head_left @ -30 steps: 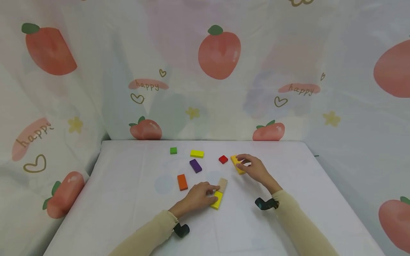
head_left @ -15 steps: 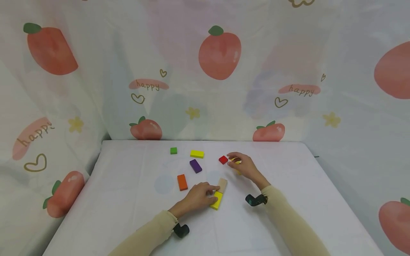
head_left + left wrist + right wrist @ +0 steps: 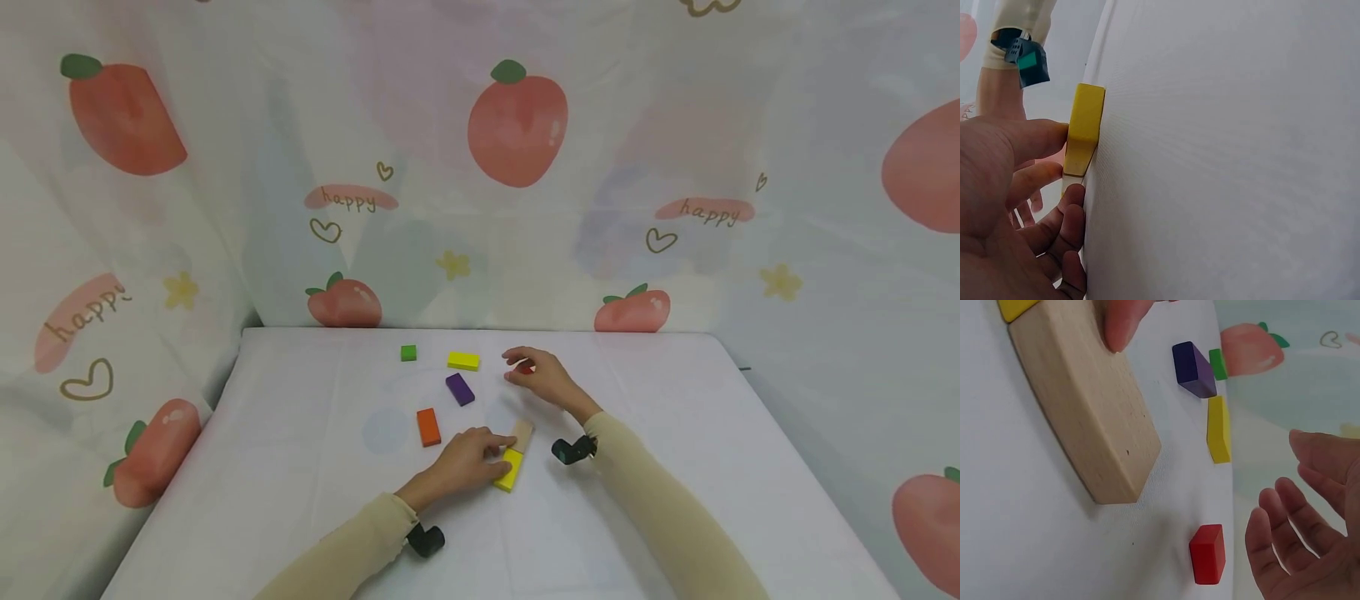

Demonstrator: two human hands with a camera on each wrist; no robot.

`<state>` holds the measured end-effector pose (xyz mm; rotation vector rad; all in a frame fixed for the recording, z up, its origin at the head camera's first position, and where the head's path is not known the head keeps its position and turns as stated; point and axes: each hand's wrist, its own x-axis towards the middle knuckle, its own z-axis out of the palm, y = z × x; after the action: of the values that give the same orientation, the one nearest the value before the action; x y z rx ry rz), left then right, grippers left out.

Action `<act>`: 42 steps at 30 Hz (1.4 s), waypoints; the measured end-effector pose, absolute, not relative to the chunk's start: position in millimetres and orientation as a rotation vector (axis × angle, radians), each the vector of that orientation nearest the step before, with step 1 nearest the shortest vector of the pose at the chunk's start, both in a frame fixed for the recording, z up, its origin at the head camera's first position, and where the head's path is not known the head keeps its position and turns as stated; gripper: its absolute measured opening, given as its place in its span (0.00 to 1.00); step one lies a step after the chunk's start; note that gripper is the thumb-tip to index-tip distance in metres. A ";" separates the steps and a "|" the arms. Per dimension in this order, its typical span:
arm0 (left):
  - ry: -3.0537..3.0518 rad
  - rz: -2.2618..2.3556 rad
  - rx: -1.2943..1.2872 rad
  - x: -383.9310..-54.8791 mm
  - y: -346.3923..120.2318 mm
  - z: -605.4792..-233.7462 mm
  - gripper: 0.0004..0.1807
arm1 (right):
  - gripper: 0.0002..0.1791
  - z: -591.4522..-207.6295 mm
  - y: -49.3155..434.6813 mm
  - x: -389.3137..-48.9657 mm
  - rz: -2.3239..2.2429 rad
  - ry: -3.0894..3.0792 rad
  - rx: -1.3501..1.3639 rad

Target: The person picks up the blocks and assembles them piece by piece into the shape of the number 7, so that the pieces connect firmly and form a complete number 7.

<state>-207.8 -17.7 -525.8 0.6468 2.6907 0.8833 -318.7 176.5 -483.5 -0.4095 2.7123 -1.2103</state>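
Observation:
My left hand (image 3: 463, 460) rests at two blocks laid end to end, a yellow block (image 3: 508, 475) and a plain wooden block (image 3: 524, 432). In the left wrist view its thumb presses on the yellow block (image 3: 1087, 112); the index fingertip is at the joint with the wooden one, and the remaining fingers are bent by the tabletop. My right hand (image 3: 553, 383) hovers above a small red block (image 3: 527, 367) with thumb and fingers spread. The right wrist view shows nothing in that hand, and the red block (image 3: 1209, 555) apart from its fingers. A golden-yellow block is hidden in every view.
Left of the right hand lie a second yellow block (image 3: 463, 361), a purple block (image 3: 460, 389) and a small green block (image 3: 408, 353). An orange block (image 3: 428, 427) is near the left hand. A fruit-print curtain (image 3: 420, 250) rises behind the white table (image 3: 300, 500).
My right hand has moved left, away from the golden-yellow block, which it now covers in the head view, to above the red block. My left hand and its two blocks have stayed put.

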 end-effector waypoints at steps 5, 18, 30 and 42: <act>2.677 0.892 0.648 -209.2 -17.7 -525.1 0.25 | 0.25 -485.7 170.1 -330.8 -1.219 2.662 -0.394; 2.656 0.903 0.678 -210.4 -17.5 -527.0 0.25 | 0.22 -493.1 159.3 -347.7 -1.187 2.675 -0.475; 2.670 0.920 0.722 -211.7 -19.2 -527.1 0.24 | 0.22 -501.7 142.3 -364.2 -1.196 2.658 -0.485; 2.650 0.943 0.667 -208.6 -19.7 -527.9 0.24 | 0.19 -518.6 129.0 -379.4 -1.148 2.674 -0.406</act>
<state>-208.6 -19.7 -527.9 0.6670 2.6500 0.9426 -379.4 129.0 -518.6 -0.4061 2.6739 -1.1484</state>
